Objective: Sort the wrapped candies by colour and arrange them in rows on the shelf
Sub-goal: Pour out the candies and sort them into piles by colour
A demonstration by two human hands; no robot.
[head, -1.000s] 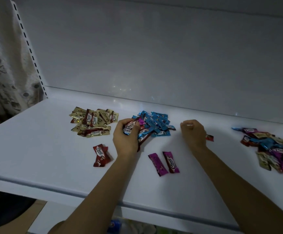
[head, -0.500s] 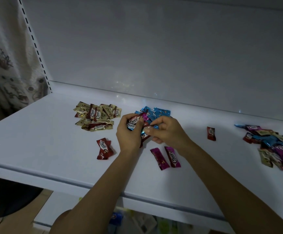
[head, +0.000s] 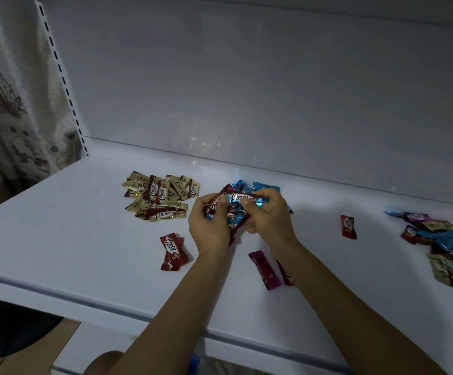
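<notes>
White shelf (head: 84, 239), two pink candies (head: 264, 269) at 5 o'clock of hands, red candy (head: 172, 251) at 8, left hand (head: 209, 228) curled round candy bunch (head: 236, 201), right hand (head: 270, 220) pinching its top wrapper, mixed pile (head: 447, 244) at 3, gold pile (head: 160, 196) at 10, blue pile (head: 258, 186) at 12, just behind.

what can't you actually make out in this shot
Head view only:
held candies: count hidden by the left hand and right hand.
blue pile: mostly behind both hands.
candy by the right forearm: half covered by it.
mixed pile: cut off by the right edge, dim.
</notes>
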